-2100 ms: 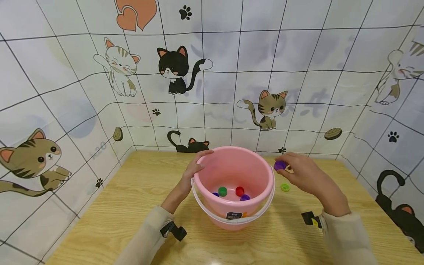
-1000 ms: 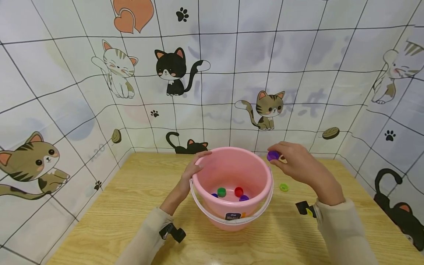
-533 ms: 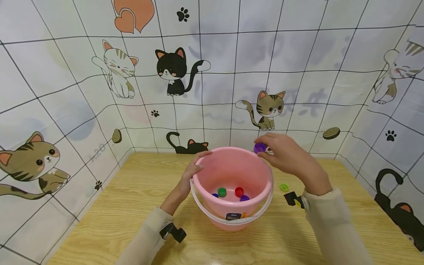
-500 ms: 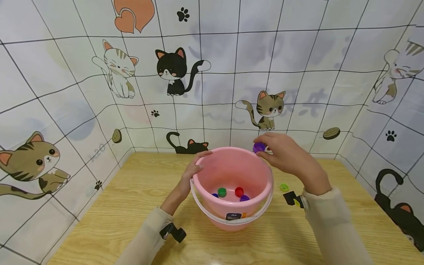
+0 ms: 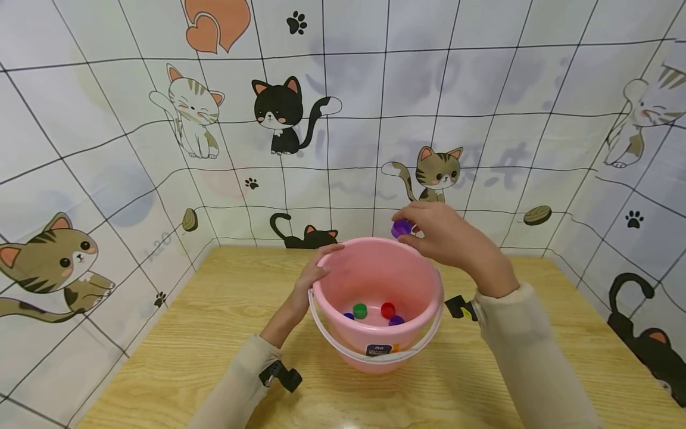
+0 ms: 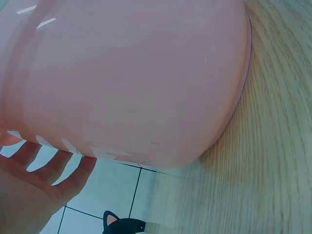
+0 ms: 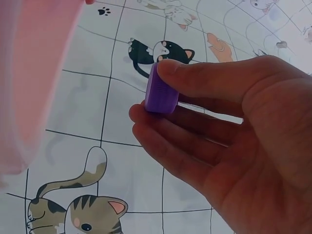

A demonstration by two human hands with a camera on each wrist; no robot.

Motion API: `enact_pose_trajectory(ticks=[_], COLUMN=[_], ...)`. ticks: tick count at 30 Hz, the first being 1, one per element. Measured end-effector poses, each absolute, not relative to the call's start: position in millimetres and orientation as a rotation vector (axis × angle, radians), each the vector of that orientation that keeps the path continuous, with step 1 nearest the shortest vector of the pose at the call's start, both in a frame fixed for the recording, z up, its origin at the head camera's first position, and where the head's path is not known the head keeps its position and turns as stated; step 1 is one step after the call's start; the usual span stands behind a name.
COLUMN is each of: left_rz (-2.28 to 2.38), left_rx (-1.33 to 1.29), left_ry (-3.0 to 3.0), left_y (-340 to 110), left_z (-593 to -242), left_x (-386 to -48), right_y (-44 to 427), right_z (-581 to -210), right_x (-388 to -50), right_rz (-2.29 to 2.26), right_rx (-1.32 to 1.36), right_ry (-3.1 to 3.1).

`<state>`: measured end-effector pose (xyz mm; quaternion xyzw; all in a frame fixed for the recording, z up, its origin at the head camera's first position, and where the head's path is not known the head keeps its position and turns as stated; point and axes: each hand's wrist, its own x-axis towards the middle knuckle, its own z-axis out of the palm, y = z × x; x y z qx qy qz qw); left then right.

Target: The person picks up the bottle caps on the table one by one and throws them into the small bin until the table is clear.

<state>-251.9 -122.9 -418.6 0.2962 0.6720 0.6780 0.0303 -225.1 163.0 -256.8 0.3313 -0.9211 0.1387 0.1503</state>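
Note:
A pink bucket (image 5: 382, 271) with a white handle (image 5: 332, 339) stands on the table. My left hand (image 5: 300, 292) grips its left rim, thumb at the inside; in the left wrist view those fingers (image 6: 73, 178) lie along the bucket's outer wall. My right hand (image 5: 447, 235) pinches a purple bottle cap (image 5: 402, 228) between thumb and fingertips, raised near the bucket's far right rim. The right wrist view shows this ridged cap (image 7: 162, 92) side-on. Inside the bucket lie a green cap (image 5: 360, 310), a red cap (image 5: 388, 310), another purple cap (image 5: 396, 320) and a partly hidden blue one (image 5: 349, 316).
The wooden table (image 5: 230, 316) extends around the bucket. Cat-printed sheeting (image 5: 354, 149) hangs behind and on both sides. Small black wrist cameras (image 5: 281, 375) sit on both sleeves.
My right hand has carried the purple cap up and left, from right of the bucket to its far rim. The light green cap on the table is now hidden by my right arm.

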Motion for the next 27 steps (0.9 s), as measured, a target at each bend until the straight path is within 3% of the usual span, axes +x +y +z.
enact_pose_trajectory(ticks=[27], left_rz=[2.101], left_rx=[0.895], left_ry=[2.059], left_y=[-122.6], left_z=[-417.7], left_x=[-251.3], right_y=[144.4], right_z=[-251.5], right_x=[-243.5], right_rz=[0.381], right_rx=[0.978], right_ry=[-2.797])
